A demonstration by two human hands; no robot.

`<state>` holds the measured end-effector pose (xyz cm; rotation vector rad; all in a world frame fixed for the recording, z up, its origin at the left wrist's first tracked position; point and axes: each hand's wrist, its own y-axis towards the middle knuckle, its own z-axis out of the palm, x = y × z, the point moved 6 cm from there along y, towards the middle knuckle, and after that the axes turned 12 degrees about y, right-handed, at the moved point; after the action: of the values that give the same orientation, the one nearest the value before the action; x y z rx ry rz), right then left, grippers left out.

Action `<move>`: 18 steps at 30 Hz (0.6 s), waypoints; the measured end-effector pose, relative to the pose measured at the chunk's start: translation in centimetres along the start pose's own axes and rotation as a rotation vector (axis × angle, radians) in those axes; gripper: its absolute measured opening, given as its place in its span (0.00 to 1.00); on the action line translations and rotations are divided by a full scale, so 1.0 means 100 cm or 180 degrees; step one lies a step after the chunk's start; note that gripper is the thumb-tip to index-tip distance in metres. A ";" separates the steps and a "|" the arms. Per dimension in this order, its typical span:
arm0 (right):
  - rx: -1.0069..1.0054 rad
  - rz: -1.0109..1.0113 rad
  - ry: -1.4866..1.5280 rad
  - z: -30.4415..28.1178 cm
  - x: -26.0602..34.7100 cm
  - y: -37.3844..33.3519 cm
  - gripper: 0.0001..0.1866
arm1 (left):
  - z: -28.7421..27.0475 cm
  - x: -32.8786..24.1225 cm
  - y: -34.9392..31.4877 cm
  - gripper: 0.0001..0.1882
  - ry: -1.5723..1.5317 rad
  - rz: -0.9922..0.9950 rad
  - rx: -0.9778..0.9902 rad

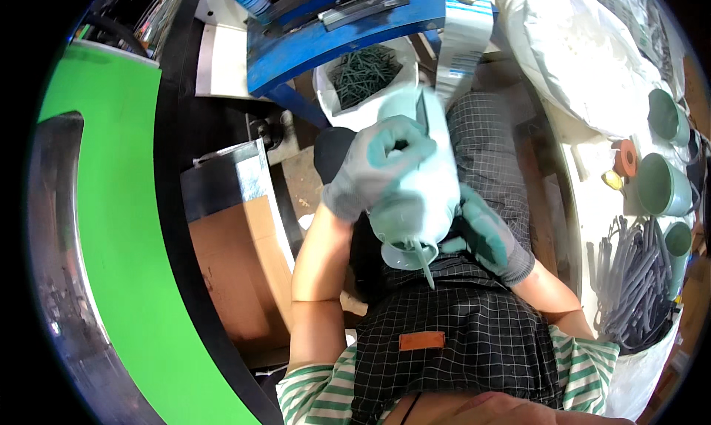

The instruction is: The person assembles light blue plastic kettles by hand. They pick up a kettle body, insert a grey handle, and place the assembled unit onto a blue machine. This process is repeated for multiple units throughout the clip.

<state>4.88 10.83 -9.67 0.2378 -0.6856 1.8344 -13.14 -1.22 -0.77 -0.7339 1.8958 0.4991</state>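
A pale green plastic jug-shaped piece (429, 195) hangs over my lap, its round, lipped end toward me and a thin pale green prong jutting from it. My left hand (385, 162), in a grey glove with green-coated fingers, is curled closed over its upper side; the fingertips are partly hidden. At the lower right side, my gloved right hand (490, 236) cups the piece, with one fingertip by the rim. The far end of the piece is blurred by motion.
Beyond my knees, a white-lined bucket (363, 80) holds dark green strips under a blue bench (333, 40). At right, a white table (589, 225) bears green cups (663, 184), grey tubes (637, 284) and an orange roll (624, 158). A cardboard box (241, 269) stands left, beside a green surface (133, 262).
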 end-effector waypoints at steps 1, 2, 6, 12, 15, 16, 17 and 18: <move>-0.0109 0.0263 0.0032 -0.002 -0.003 -0.011 0.37 | 0.009 0.020 0.004 0.08 -0.0551 -0.0514 0.0193; -0.0206 0.0540 0.0063 -0.003 -0.007 -0.021 0.37 | 0.019 0.047 0.006 0.09 -0.1098 -0.1040 0.0368; -0.0583 -0.0558 -0.2419 -0.033 0.008 -0.031 0.48 | 0.009 0.101 0.000 0.10 0.0135 -0.0850 -0.1441; -0.0003 -0.2574 -0.4600 0.034 0.040 0.007 0.54 | 0.037 0.029 -0.076 0.40 0.0722 0.0388 -0.0748; 0.0127 -0.2762 -0.4887 0.045 0.034 0.037 0.44 | 0.048 -0.019 -0.085 0.33 0.2452 0.0930 -0.1093; 0.0176 -0.2857 -0.4838 0.045 0.029 0.044 0.42 | 0.051 -0.014 -0.093 0.31 0.2859 0.1011 -0.1349; 0.0215 -0.2955 -0.4790 0.045 0.025 0.049 0.40 | 0.053 -0.013 -0.100 0.29 0.3264 0.1097 -0.1597; 0.0243 -0.3061 -0.4759 0.046 0.023 0.056 0.39 | 0.055 -0.009 -0.105 0.28 0.3316 0.1023 -0.1555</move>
<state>-1.90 8.84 -6.72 1.7311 -1.1577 0.4897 -2.05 -5.13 -2.42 -1.1485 2.9386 0.9154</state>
